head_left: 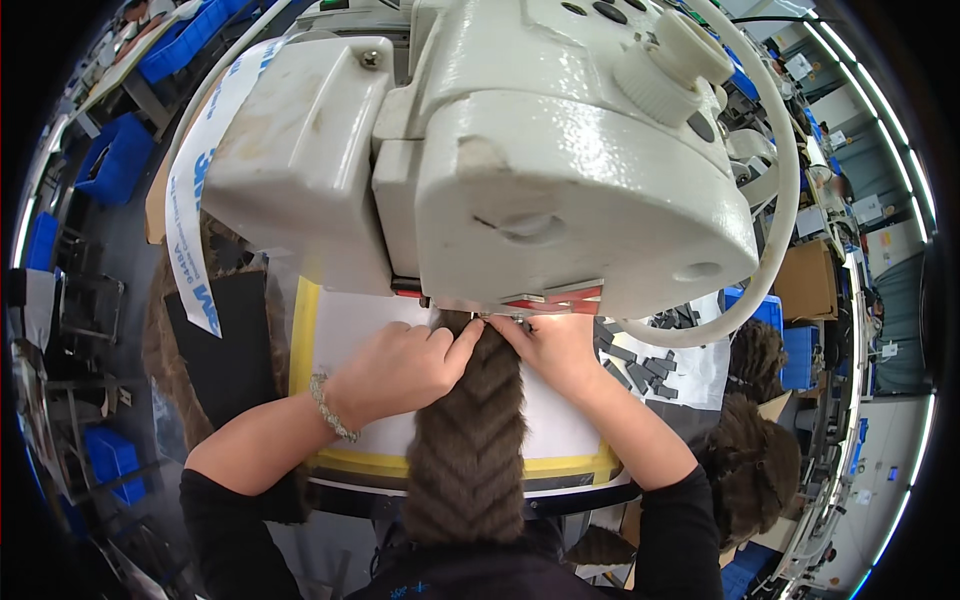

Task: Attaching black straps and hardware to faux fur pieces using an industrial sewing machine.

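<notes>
A long brown fur strip (465,450) with a chevron pattern runs from under the white sewing machine (590,190) toward my body and hangs over the table's front edge. My left hand (400,365) is closed at its left side, the index finger pressing the fur close below the machine head. On the other side, my right hand (555,350) grips the fur's edge, its fingertips nearly meeting the left ones. The machine head partly covers the right fingers. Needle and stitching are too hidden to make out.
Yellow tape (360,462) borders the white tabletop. Small dark grey rectangular pieces (650,370) lie scattered at the right. A black sheet (228,350) and brown fur are at the left; fur bundles (750,465) sit at the right. A white cable (780,200) loops beside the machine.
</notes>
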Tool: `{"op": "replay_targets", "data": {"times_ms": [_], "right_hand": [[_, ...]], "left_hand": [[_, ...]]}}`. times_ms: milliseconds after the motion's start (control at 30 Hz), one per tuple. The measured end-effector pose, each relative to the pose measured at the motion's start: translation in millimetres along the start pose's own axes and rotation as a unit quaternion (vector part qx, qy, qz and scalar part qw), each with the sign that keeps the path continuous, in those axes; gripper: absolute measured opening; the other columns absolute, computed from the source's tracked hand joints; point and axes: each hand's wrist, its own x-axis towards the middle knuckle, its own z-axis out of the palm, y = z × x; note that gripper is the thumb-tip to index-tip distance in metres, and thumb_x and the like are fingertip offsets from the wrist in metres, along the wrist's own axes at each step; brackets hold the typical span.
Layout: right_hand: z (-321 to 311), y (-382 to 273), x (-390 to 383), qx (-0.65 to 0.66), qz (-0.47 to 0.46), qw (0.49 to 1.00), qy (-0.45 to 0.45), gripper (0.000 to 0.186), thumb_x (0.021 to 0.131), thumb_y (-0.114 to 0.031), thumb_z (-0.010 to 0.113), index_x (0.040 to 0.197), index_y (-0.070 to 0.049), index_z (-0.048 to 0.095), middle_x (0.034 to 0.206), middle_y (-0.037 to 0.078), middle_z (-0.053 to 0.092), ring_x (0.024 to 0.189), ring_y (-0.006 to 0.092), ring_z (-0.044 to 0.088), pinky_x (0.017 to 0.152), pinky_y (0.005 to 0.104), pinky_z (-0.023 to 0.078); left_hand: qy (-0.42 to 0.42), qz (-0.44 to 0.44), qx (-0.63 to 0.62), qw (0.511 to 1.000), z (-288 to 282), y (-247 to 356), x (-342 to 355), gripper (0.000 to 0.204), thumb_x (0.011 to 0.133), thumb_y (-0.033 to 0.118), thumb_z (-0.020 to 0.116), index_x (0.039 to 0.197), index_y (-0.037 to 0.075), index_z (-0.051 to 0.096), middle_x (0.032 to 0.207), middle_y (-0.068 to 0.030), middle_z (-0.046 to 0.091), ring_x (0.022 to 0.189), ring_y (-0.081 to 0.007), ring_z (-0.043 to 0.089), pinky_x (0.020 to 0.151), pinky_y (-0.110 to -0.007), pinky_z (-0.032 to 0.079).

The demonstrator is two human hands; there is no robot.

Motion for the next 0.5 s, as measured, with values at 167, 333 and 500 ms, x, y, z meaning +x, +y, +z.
{"op": "replay_targets", "data": {"times_ms": [167,333,500], "right_hand": [[0,15,-2,0.004,-0.06,0.997,-0.045,0.017,0.076,-0.02,0.075,0.091,-0.013,0.071,0.086,0.004,0.068,0.071,0.0206,0.065,0.061,0.0325,0.05],[-2,39,-2,0.023,-0.103,0.99,-0.094,0.021,0.076,-0.019,0.073,0.096,-0.015,0.07,0.09,0.003,0.068,0.078,0.02,0.065,0.068,0.0327,0.051],[5,60,-8,0.014,-0.168,0.98,-0.11,0.023,0.077,-0.018,0.07,0.099,-0.015,0.067,0.091,0.001,0.065,0.083,0.0201,0.064,0.071,0.0322,0.05]], "left_hand": [[-0.011,-0.02,0.03,0.999,-2,5,-2,0.047,0.072,0.013,0.059,0.117,0.004,0.066,0.056,0.0049,0.037,0.046,-0.0079,0.044,0.044,-0.024,0.037],[-0.023,-0.036,0.035,0.998,-1,10,1,0.048,0.071,0.013,0.059,0.117,0.001,0.065,0.056,0.0043,0.04,0.046,-0.0084,0.045,0.044,-0.024,0.039],[-0.046,-0.032,0.048,0.997,0,14,8,0.05,0.07,0.011,0.06,0.118,-0.003,0.063,0.055,0.0024,0.043,0.046,-0.0091,0.046,0.043,-0.024,0.041]]}}
